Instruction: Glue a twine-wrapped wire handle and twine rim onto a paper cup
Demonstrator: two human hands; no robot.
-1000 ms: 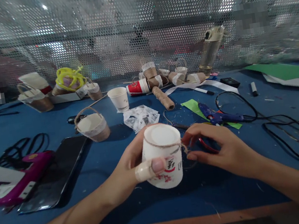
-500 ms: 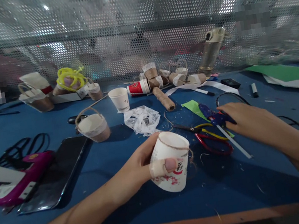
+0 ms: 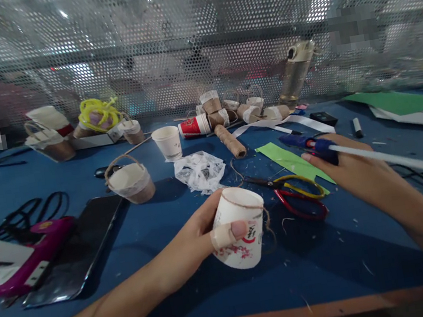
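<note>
My left hand (image 3: 202,229) is wrapped round a white paper cup (image 3: 245,247) printed with pink blossoms and dark and red lettering. A strand of brown twine circles the cup's upper end, and a loose tail hangs off its right side. The thumb, with a tan bandage (image 3: 222,236) on it, presses the cup's side. In my right hand (image 3: 351,163) is a blue glue gun (image 3: 297,140), held above the table with its long white glue stick (image 3: 391,153) pointing right. Below and left of that hand lie scissors (image 3: 301,206) with red and yellow handles and a green paper strip (image 3: 290,162).
Twine-wrapped cup baskets (image 3: 131,184) stand at left and back. A white cup (image 3: 168,143), crumpled white lace (image 3: 200,172) and a twine roll (image 3: 230,141) lie mid-table. At left are a phone (image 3: 76,244) and a magenta device (image 3: 23,263); a bottle (image 3: 297,75) stands behind.
My right hand has picked the glue gun up off the table, and its glue stick has swung round to point right. The green strip is more exposed. My left hand keeps the cup almost still.
</note>
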